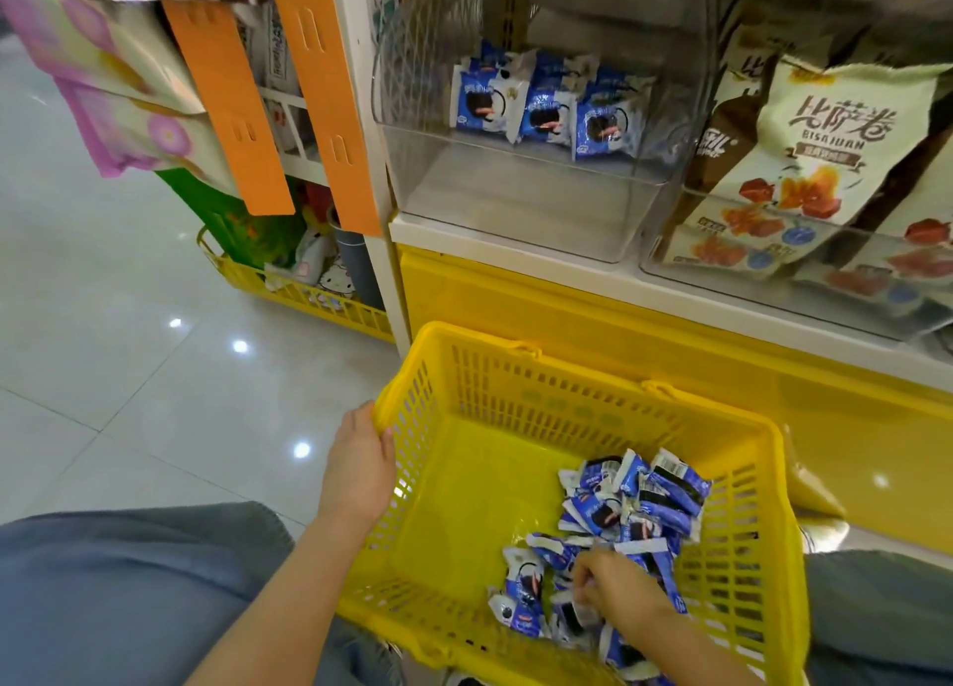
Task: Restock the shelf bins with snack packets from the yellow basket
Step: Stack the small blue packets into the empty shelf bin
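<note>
A yellow basket [515, 376] sits in front of me on the floor, tilted toward me. Several blue-and-white snack packets [634, 510] lie heaped in its right near corner. My left hand [358, 466] grips the basket's left rim. My right hand [611, 585] is down in the heap with its fingers curled round packets. Above, a clear shelf bin [515, 205] holds several of the same blue packets [546, 102] at its back; its front part is bare.
To the right a second clear bin [773, 298] holds cream bags with red fruit pictures [825, 149]. Orange strips [319, 92] hang at the shelf's left end above another yellow basket [309, 298] of goods. Glossy tiled floor [103, 324] lies left. My knees flank the basket.
</note>
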### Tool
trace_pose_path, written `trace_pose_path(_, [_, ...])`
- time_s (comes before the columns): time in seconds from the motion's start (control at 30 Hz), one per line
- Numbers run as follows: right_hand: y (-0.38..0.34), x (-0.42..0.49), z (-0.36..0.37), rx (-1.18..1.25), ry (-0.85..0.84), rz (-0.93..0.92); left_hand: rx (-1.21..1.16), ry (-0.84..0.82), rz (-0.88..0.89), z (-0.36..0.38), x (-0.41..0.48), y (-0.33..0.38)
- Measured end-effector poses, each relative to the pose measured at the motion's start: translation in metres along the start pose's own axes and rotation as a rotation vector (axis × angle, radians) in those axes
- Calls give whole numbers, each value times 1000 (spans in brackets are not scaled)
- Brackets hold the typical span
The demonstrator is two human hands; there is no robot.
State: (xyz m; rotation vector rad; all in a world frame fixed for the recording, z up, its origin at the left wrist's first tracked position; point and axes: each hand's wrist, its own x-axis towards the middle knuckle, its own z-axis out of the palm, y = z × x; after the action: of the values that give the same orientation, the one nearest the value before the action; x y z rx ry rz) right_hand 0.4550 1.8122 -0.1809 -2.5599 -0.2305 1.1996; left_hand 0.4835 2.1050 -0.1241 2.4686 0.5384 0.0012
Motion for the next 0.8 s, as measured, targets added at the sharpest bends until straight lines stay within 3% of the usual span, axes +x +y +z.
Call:
trace_pose_path(0.1, [-5, -12, -14, 184, 215, -98, 60, 76, 142, 1, -12, 15])
trace_pose_path(0.17, [-12, -21, -28, 259, 306, -185, 9, 33, 222, 6, -23, 26])
trace_pose_path(0.23, [-20, -32, -42, 310, 324, -271, -129, -144, 243, 16, -40, 37])
trace_pose_path(0.37, [-38, -53, -56, 390, 330, -370, -425, -709, 201, 33, -72, 56])
trace_pose_path(0.43, [-44, -61, -58, 490, 344, -389, -630, -876, 128, 33, -81, 63])
trace_pose_path(0.6, [-32, -74, -58, 821, 366, -370, -743, -836, 109, 32, -87, 69])
trace_pose_path(0.7, [0, -73, -51, 657, 429, -226, -696, -729, 106, 31, -84, 67])
trace_pose_path(0.8, [45, -72, -34, 393, 195, -77, -689, -664, 90, 32, -80, 62])
